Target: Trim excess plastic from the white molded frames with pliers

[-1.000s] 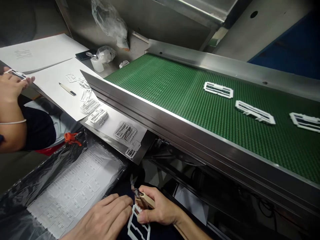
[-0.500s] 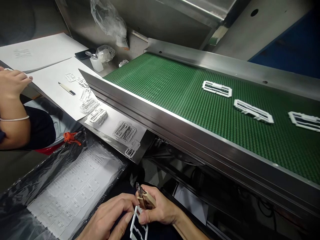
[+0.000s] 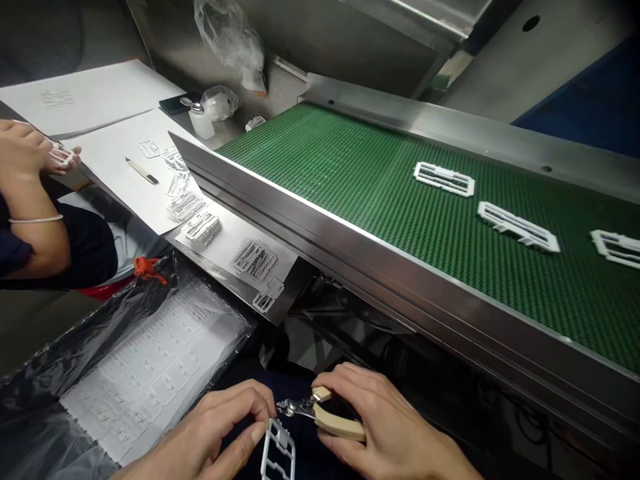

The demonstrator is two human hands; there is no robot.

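My left hand (image 3: 220,427) pinches the top corner of a white plastic frame (image 3: 268,453) that hangs down at the bottom of the view. My right hand (image 3: 385,420) is wrapped round the cream handles of a pair of side cutters (image 3: 334,423). The handles are spread, and the cutter's metal jaws point left, close by the frame's upper corner. Whether the jaws touch the frame, I cannot tell.
White frames (image 3: 517,225) lie on the green conveyor belt (image 3: 320,160). Stacks of frames (image 3: 203,228) and a knife (image 3: 142,171) rest on the paper-covered table (image 3: 107,157). A plastic-lined box (image 3: 30,400) holds rows of parts. A co-worker's hands (image 3: 25,150) hold another frame at left.
My right hand has moved right and turned, so the cutters now lie sideways with handles spread. The left hand still pinches the frame. The view has shifted slightly, and the co-worker's frame shows more.
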